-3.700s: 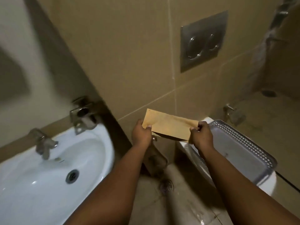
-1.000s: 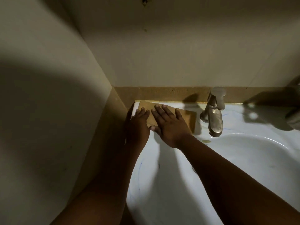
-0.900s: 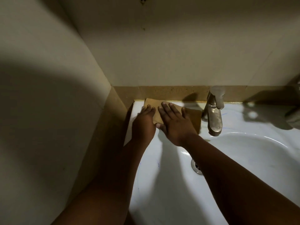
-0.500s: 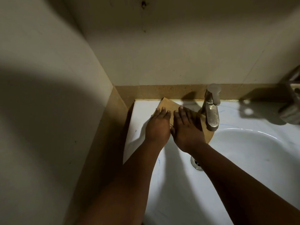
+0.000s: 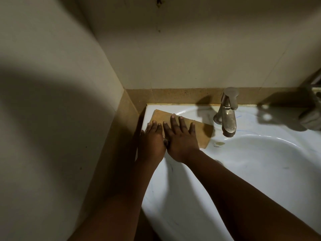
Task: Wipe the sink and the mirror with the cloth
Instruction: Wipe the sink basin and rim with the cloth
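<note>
Cloth slid back from the tap toward sink's rear-left corner. Tan, folded flat, no readable writing. Left hand and right hand press it, fingers flat, spread.

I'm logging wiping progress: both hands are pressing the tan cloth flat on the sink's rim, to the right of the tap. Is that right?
Not quite. In the head view, both the left hand and right hand do press the tan cloth flat on the sink's rim, but it lies to the left of the tap, near the back left corner.
</note>
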